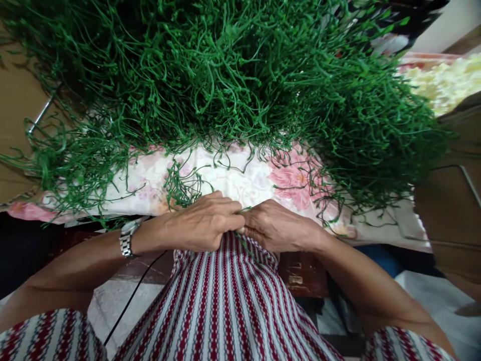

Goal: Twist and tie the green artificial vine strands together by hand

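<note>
My left hand (210,220), with a metal watch (128,236) on its wrist, is closed, its fingertips pinched against those of my right hand (276,225). The right hand is closed too. Between and just below the fingers show bits of a thin green artificial stem (245,242); most of it is hidden by the hands. Just beyond the left hand, a small loose cluster of green stems (182,185) lies on the flowered cloth (240,175). Both hands are at the cloth's near edge, in front of my striped garment.
A large heap of green artificial stems (225,75) covers the far side of the table. A smaller bunch (82,170) spreads at the left. Cardboard (18,95) stands at the left, a brown box (447,205) at the right. Pale yellow flowers (447,82) lie at the far right.
</note>
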### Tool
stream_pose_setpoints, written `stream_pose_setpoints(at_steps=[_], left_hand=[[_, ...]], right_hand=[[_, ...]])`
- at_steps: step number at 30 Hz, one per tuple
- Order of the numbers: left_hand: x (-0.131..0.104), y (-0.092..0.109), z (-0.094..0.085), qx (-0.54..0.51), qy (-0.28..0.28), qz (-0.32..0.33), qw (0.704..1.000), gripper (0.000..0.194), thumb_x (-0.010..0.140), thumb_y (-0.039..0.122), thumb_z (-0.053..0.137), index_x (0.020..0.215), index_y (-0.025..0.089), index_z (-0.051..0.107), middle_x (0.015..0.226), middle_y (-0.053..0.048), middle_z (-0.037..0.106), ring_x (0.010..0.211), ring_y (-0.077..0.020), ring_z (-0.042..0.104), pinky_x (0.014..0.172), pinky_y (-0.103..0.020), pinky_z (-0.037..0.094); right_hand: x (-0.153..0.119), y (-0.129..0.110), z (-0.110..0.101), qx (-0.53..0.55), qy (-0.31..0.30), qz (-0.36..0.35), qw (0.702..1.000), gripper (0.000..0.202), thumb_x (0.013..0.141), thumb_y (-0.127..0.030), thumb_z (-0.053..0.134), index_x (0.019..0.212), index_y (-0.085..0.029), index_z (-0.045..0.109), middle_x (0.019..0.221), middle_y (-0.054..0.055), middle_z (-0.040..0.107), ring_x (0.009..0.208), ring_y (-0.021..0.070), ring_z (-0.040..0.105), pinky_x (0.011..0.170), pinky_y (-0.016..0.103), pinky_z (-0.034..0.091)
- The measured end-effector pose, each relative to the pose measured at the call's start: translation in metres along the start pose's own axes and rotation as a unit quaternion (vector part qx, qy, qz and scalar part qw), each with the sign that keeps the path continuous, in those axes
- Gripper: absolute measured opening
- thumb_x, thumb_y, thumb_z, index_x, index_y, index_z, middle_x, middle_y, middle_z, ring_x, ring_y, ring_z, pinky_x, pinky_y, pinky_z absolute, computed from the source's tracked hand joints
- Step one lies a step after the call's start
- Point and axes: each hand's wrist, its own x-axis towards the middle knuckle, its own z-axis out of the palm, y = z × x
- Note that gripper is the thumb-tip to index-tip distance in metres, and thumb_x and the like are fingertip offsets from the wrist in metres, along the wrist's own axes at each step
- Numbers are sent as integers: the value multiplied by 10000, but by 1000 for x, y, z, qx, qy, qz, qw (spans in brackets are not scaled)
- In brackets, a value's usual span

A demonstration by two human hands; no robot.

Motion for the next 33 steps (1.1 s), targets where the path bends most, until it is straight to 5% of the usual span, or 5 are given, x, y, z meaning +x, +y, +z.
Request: stream_pose_setpoints(at_steps=[6,17,22,27,33], left_hand=[[-3,2,15,36,-2,29,999,161,699,28,403,696,164,490,745,-32,507,738,-173,411,705,-342,317],[-1,-2,18,-19,74,-101,992,159,797,65,368,740,142,495,739,-34,514,658,-130,445,572,-261,342],[0,-4,9,-24,73,-27,997,197,755,58,385,619,156,488,574,5,486,498,-100,384,473,-263,269],[-3,-1,6,-53,-32,131,989,159,663,37,426,612,177,482,573,12,518,483,-109,403,437,-279,254],[-1,3,1,-67,-128,191,971,112,676,89,492,666,200,507,611,8,571,534,-125,467,455,-295,291]], right_hand=[[2,-10,0,-124,-50,11,991,154,763,-109,463,636,-138,544,592,41,588,493,101,427,501,257,218],[-2,-3,7,-60,161,13,985,180,856,-144,371,753,-125,518,742,71,539,673,135,430,618,261,338],[-7,0,7,-15,100,12,995,139,811,-100,393,720,-151,486,566,-16,458,500,92,330,500,242,238],[-9,1,2,76,-47,-165,982,147,803,-68,462,774,-165,568,671,-11,592,596,86,481,591,226,326],[-8,-7,-5,82,-131,-202,967,159,754,-49,539,783,-185,616,706,-20,637,648,98,535,604,226,364]])
